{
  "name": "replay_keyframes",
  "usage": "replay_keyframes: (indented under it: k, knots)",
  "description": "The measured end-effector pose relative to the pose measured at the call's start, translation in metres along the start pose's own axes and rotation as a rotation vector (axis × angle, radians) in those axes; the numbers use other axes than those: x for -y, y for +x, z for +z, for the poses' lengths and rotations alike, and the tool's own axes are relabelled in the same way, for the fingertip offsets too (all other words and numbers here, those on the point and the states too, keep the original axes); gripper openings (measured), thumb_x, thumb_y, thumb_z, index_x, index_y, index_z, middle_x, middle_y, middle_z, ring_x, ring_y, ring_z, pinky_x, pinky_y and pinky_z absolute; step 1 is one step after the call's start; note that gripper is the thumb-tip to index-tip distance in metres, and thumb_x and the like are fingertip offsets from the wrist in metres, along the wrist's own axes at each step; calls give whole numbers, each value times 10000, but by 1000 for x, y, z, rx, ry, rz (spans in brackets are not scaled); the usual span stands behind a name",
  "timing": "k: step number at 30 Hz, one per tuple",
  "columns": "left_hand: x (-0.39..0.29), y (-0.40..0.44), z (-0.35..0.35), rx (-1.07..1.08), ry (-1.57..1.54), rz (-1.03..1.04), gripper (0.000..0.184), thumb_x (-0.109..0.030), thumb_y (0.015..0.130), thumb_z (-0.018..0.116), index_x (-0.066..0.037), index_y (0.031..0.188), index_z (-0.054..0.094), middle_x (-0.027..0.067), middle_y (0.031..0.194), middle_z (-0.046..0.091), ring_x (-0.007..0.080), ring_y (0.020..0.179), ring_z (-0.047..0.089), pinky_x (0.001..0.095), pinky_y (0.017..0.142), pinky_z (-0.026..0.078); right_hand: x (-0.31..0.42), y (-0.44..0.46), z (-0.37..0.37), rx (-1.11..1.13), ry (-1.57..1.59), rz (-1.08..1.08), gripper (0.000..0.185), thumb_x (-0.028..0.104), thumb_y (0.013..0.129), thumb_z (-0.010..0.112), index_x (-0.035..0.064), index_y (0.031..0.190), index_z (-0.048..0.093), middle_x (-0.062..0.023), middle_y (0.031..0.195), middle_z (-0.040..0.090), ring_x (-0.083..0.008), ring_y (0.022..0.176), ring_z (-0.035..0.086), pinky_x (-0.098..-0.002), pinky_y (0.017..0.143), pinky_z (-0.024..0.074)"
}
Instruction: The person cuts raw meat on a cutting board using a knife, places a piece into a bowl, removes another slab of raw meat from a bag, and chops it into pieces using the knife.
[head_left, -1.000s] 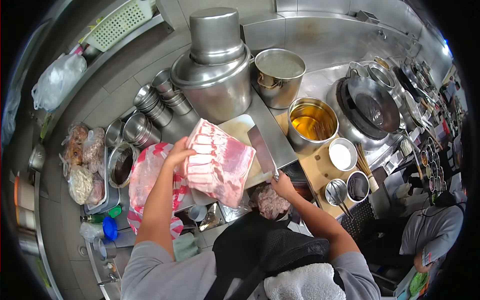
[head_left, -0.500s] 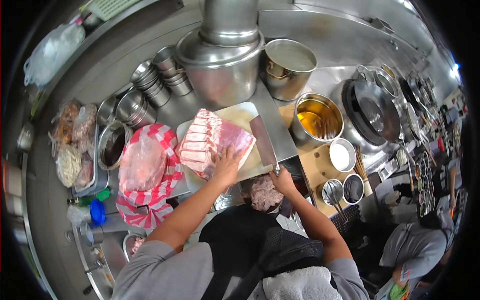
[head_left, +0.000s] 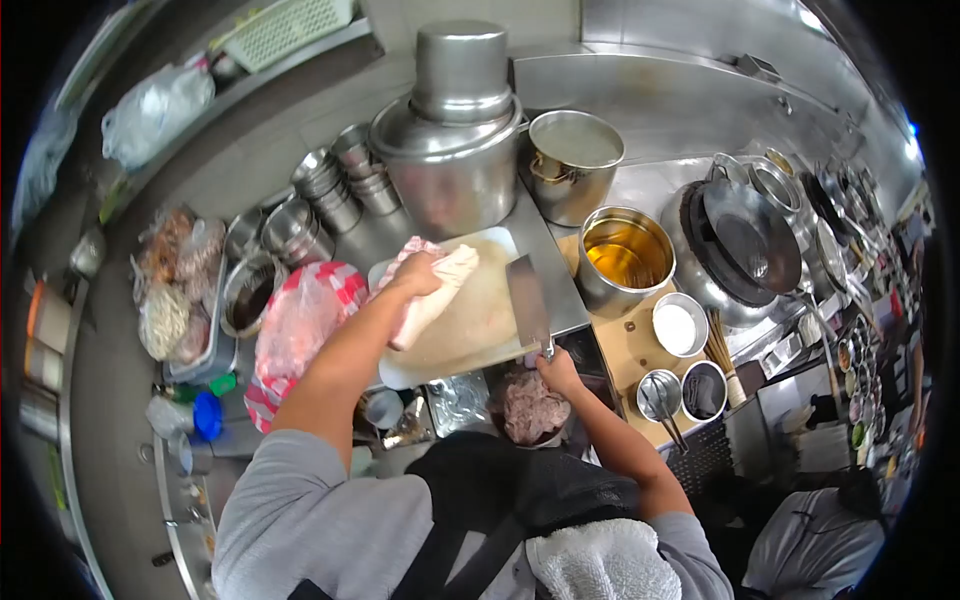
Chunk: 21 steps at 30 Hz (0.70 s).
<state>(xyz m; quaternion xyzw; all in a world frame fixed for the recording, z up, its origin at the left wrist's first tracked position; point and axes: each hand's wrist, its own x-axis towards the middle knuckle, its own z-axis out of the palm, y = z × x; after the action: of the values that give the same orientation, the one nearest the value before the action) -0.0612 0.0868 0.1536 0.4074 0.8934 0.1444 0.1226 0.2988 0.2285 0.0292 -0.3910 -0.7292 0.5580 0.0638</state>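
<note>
My left hand [head_left: 416, 274] grips the upper part of a slab of rib meat [head_left: 436, 298], which is tilted up on edge at the left side of the white cutting board [head_left: 480, 328]. My right hand [head_left: 560, 370] is closed round the handle of a cleaver [head_left: 528, 300]. Its broad blade points away from me, over the right edge of the board, apart from the meat. Below the board, close to my right hand, a bowl holds a heap of pale pink meat pieces [head_left: 535, 407].
Left of the board lie a red-and-white bag [head_left: 268, 398] and stacked steel pots [head_left: 290, 225]. A large lidded pot [head_left: 445, 180] stands behind. To the right are a pot of amber oil [head_left: 627, 262], a white-filled bowl [head_left: 680, 325] and woks [head_left: 750, 240]. A co-worker [head_left: 815, 550] is at lower right.
The slab lay flat under my left hand. It is now gripped, raised on edge and turned to the left, baring the board's middle. My right hand still holds the cleaver in nearly the same place.
</note>
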Motion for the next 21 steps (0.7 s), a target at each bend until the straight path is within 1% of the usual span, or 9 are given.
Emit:
replay_keyframes:
  k: [3,5,6,8,9,12,17,19,21]
  knots:
    - [26,14,-26,-60,-23,96,359,-141,811,732,-58,1152,805,247,1177,782,399,1123,754,450,956,590,-36,19,12,-43,-73,-97,417,277,948,724,-84,1155,704,-305,941,771,-456,919,786,-516,846,614]
    - [-2,-21,-47,-27,-16,88,407,-178,820,754,-65,1211,772,213,1258,770,389,1131,751,486,999,581,-56,28,19,-143,-57,-312,303,223,939,716,-61,1045,697,-208,755,734,-292,600,747,-436,598,601]
    - [-11,-30,-22,35,248,30,358,-159,823,767,-101,1177,769,188,1177,786,390,1053,760,529,932,581,-43,21,13,-58,29,-172,278,225,948,724,-46,1005,704,-175,739,727,-269,585,739,-425,563,582]
    - [-17,-84,46,-101,135,214,310,-130,816,770,-124,1126,774,173,1080,788,397,1005,761,548,851,573,-56,30,19,-41,8,-178,276,229,959,724,-40,1018,702,-155,722,714,-253,564,725,-415,537,570]
    - [-35,-120,71,-28,120,136,336,-84,808,752,-162,1133,787,133,1107,770,369,1105,728,543,912,544,-63,35,20,-33,-18,-186,274,233,971,724,-34,1031,700,-136,706,701,-237,542,712,-406,512,558]
    - [-28,-177,136,-94,106,284,376,-66,794,753,-171,1152,793,78,1208,735,327,1249,642,562,1030,481,-53,29,14,-14,-39,-216,269,225,991,722,-29,1070,684,-104,684,674,-206,501,679,-390,470,536]
    - [-23,-211,114,-355,-148,384,449,-125,777,826,-125,1225,791,115,1346,659,350,1335,563,557,1183,388,-44,28,11,24,-52,-205,243,200,1002,713,-18,1095,665,-115,680,672,-198,476,674,-393,445,528]
    - [-7,-231,106,-415,-183,294,583,-187,799,867,-127,1364,735,194,1423,607,420,1374,529,557,1219,363,-43,26,10,-9,-108,-232,261,218,999,716,-19,1099,670,-168,740,713,-266,564,734,-438,533,573]
    - [30,-243,120,-744,-373,-98,696,-204,851,885,-62,1483,630,232,1481,570,399,1355,566,516,1146,467,-41,26,12,-47,-177,-253,290,232,995,725,-29,1108,669,-210,803,733,-328,674,762,-467,629,592]
